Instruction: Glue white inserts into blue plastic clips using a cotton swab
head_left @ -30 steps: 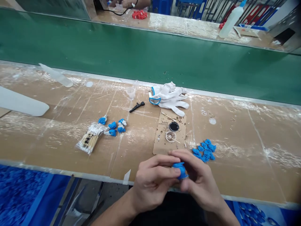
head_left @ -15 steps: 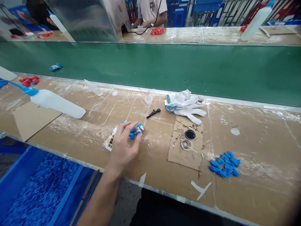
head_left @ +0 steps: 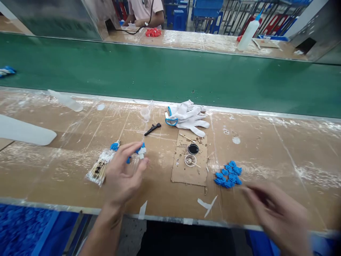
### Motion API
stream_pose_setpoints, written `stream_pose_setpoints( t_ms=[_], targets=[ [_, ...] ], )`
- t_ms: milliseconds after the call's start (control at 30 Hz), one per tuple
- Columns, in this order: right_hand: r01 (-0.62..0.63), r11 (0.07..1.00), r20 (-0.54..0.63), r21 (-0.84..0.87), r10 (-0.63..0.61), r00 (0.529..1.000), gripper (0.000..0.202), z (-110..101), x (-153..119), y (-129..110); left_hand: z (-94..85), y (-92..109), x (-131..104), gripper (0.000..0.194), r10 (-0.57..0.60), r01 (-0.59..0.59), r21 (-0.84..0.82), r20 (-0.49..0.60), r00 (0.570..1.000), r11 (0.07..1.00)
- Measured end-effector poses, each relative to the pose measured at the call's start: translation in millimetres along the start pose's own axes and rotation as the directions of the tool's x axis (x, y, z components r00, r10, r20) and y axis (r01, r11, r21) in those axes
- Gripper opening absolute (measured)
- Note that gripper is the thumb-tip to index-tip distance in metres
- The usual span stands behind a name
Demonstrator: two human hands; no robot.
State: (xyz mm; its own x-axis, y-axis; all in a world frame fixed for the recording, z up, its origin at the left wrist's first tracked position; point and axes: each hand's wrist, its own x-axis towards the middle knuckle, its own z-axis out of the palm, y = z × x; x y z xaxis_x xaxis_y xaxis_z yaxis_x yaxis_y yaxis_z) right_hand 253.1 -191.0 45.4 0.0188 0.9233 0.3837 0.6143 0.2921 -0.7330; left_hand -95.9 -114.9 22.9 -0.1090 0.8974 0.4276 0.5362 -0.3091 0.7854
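Observation:
My left hand (head_left: 124,174) is closed on a small blue-and-white piece (head_left: 141,151), held between fingertips and thumb above the table. Other blue pieces (head_left: 115,146) lie beside and partly behind that hand, next to a plastic bag of cotton swabs (head_left: 99,169). On the right, my right hand (head_left: 277,213) is blurred by motion near the table's front edge; its fingers are too smeared to read. Just left of it sits a pile of blue pieces (head_left: 229,175).
A cardboard piece (head_left: 183,174) carries a cup of black liquid (head_left: 193,149), a second cup (head_left: 190,160) and swabs. Behind are white gloves (head_left: 190,117), a black tool (head_left: 152,129) and a green belt (head_left: 165,74). A white bottle (head_left: 26,131) lies at left; a person (head_left: 145,12) sits opposite.
The view has shifted to the right. My right hand has come into view at the lower right. My left hand now has a blue-and-white piece raised between its fingertips.

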Motion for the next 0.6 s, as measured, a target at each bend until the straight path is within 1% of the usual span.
stream_pose_setpoints(
  t_ms=[33,67,100,133,167,200,233,267,300,367,433,500,533,600],
  targets=[
    [0.080,0.995,0.066,-0.066,-0.075,0.995,0.017,12.4,8.9,0.0,4.9,6.9,-5.9,0.037,-0.050,0.051,-0.189,0.008,0.999,0.981],
    [0.159,0.981,0.146,-0.112,-0.142,0.979,0.024,26.0,18.5,-0.4,10.7,13.0,-11.4,0.034,-0.112,0.117,-0.370,0.036,0.993,0.922],
    [0.213,0.969,0.198,-0.126,-0.185,0.962,0.023,39.6,28.1,-1.1,16.9,18.0,-16.3,0.031,-0.178,0.195,-0.520,0.084,0.980,0.832],
    [0.262,0.957,0.234,-0.125,-0.229,0.945,0.018,51.8,36.8,-2.1,23.2,21.6,-20.4,0.030,-0.243,0.278,-0.626,0.144,0.959,0.729],
    [0.288,0.951,0.259,-0.115,-0.252,0.933,0.015,61.8,44.0,-3.2,29.1,23.8,-23.6,0.029,-0.298,0.352,-0.688,0.202,0.933,0.635],
    [0.305,0.946,0.271,-0.107,-0.267,0.925,0.014,69.3,49.5,-4.4,34.4,24.8,-26.0,0.027,-0.340,0.411,-0.715,0.251,0.906,0.565],
    [0.317,0.943,0.279,-0.104,-0.278,0.919,0.016,74.5,53.4,-5.5,38.9,24.8,-27.6,0.025,-0.364,0.451,-0.719,0.288,0.886,0.528],
    [0.323,0.941,0.282,-0.105,-0.283,0.917,0.018,77.7,55.9,-6.6,42.5,24.2,-28.7,0.024,-0.372,0.471,-0.709,0.306,0.876,0.525],
    [0.327,0.939,0.284,-0.105,-0.287,0.915,0.018,79.7,57.4,-7.7,45.4,23.4,-29.3,0.022,-0.367,0.470,-0.691,0.306,0.878,0.549],
    [0.329,0.940,0.283,-0.094,-0.291,0.914,0.016,82.0,58.7,-9.7,49.5,21.9,-30.0,0.019,-0.337,0.441,-0.636,0.287,0.897,0.633],
    [0.316,0.946,0.269,-0.068,-0.288,0.919,0.013,83.6,59.2,-10.9,52.3,21.8,-30.6,0.026,-0.314,0.409,-0.602,0.262,0.913,0.686],
    [0.286,0.957,0.229,-0.049,-0.268,0.936,0.011,83.9,59.2,-10.6,54.5,23.0,-31.7,0.039,-0.312,0.396,-0.616,0.245,0.918,0.681],
    [0.266,0.963,0.203,-0.045,-0.251,0.946,0.011,82.9,59.0,-9.8,55.6,23.8,-32.4,0.042,-0.313,0.398,-0.628,0.248,0.917,0.669],
    [0.204,0.978,0.148,-0.047,-0.195,0.969,0.012,78.5,58.2,-7.6,57.6,25.6,-33.9,0.038,-0.302,0.403,-0.638,0.267,0.915,0.657]
  ],
)
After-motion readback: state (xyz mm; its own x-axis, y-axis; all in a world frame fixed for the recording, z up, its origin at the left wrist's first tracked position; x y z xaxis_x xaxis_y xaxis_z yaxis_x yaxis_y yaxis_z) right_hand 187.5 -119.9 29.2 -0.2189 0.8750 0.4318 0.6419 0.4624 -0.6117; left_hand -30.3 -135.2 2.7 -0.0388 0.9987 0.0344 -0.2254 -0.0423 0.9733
